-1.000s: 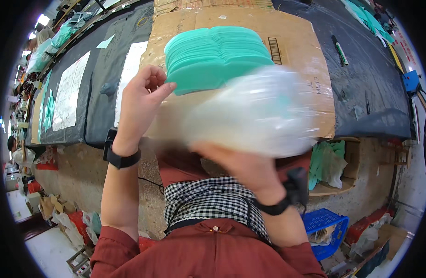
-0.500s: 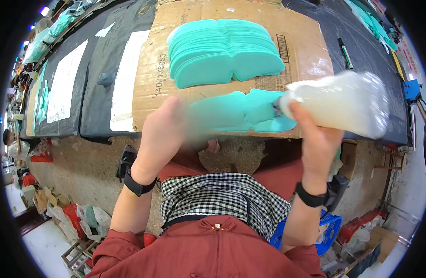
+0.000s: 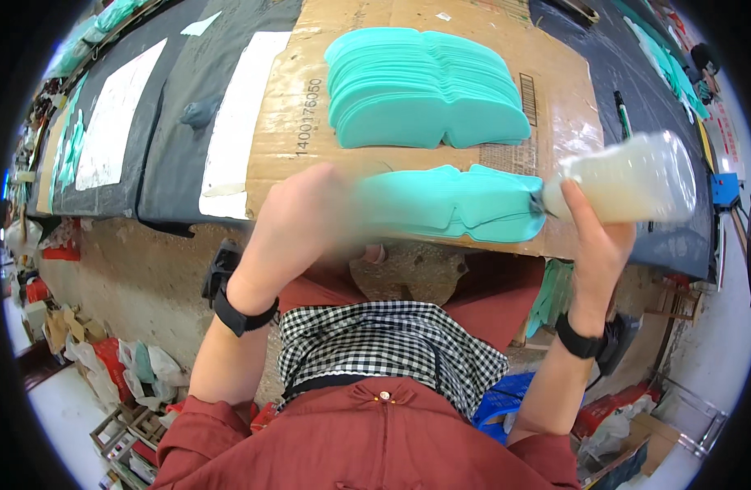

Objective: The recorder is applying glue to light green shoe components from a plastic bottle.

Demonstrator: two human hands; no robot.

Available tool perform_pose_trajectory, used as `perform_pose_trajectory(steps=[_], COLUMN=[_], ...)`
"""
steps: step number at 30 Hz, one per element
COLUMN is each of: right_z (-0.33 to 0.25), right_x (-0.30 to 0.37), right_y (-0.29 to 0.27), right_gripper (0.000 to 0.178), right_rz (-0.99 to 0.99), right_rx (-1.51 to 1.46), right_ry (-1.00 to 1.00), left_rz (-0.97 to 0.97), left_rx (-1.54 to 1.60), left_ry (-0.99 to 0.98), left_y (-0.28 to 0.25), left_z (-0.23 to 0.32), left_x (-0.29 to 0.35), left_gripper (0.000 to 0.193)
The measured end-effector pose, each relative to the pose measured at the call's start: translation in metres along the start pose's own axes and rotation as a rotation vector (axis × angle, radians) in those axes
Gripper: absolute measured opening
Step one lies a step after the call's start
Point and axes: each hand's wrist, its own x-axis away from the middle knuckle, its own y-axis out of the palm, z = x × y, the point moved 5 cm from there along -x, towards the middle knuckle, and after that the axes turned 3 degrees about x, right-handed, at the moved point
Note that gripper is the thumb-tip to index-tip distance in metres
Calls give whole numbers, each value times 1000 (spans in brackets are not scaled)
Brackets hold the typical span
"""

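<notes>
Bottle tip at the right end of the near teal pieces; far stack lying apart

Right hand (image 3: 596, 253): fingers wrapped around the neck end of a translucent bottle (image 3: 637, 180) with pale contents. Bottle tipped onto its side, base pointing right, its dark tip (image 3: 537, 201) at the right end of the near teal pieces (image 3: 494, 204). Contact between tip and piece probable, not certain.

Left hand (image 3: 298, 216): curled, over the left end of the same pieces. Fingertips lost in motion blur; cannot tell whether they pinch an edge or only press on it.

Position of pieces: near set lies along the front edge of the cardboard sheet (image 3: 567, 90), slightly overlapping, notched in the middle. Far teal stack (image 3: 424, 90) lies behind on the same cardboard, thick, layered, touched by neither hand. Marker pen (image 3: 623, 116) on the dark tabletop (image 3: 179, 163), beyond the bottle.

Progress (judgement): a small group is set out apart from the stack and is being worked on, seemingly mid-pass. No finished piece identifiable on the cardboard. If the far stack is due the same handling, most of the work is left; coating on either group not discernible.
</notes>
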Motion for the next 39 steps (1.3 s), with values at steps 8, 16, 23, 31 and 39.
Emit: perform_pose_trajectory(steps=[8, 16, 23, 31, 39], right_z=[-38, -56, -62, 4, 60], right_x=[60, 69, 24, 0, 22], right_y=[66, 144, 132, 14, -60], right_gripper=[34, 52, 48, 33, 46], right_rz=[-93, -323, -211, 61, 419], right_rx=[58, -176, -56, -71, -441], right_ry=[-119, -207, -179, -57, 94], left_rz=[9, -38, 70, -37, -92], left_rx=[124, 707, 619, 406, 322], left_ry=[-254, -194, -463, -381, -245], left_y=[-12, -20, -13, -5, -9], left_z=[0, 11, 3, 8, 35], left_x=[-10, 8, 3, 1, -4], left_gripper=[42, 47, 57, 49, 37])
